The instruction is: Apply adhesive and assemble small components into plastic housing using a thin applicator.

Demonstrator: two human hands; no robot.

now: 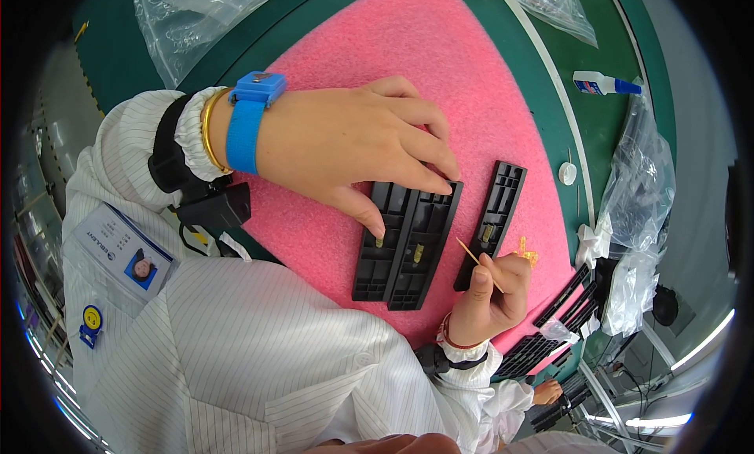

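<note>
Two black plastic strips (404, 254) with ribbed pockets lie side by side on a pink mat (424, 30). A small brass-coloured insert sits in each. My left hand (369, 144) rests over their far ends with its fingers spread. Its thumb touches the left strip, and a fingertip touches the far edge of the right one. Farther right lies another black strip (500, 199), also with a brass-coloured insert. My right hand (495, 301) is by that strip's near end, pinching a thin wooden toothpick (469, 253). The toothpick slants up and left over the strip; I cannot tell whether they touch.
A white glue bottle (601, 83) with a blue cap lies at far right, above a small white cap (567, 173). Clear plastic bags (632, 210) lie along the right. More black strips (534, 352) and another person's hand (547, 391) show at lower right.
</note>
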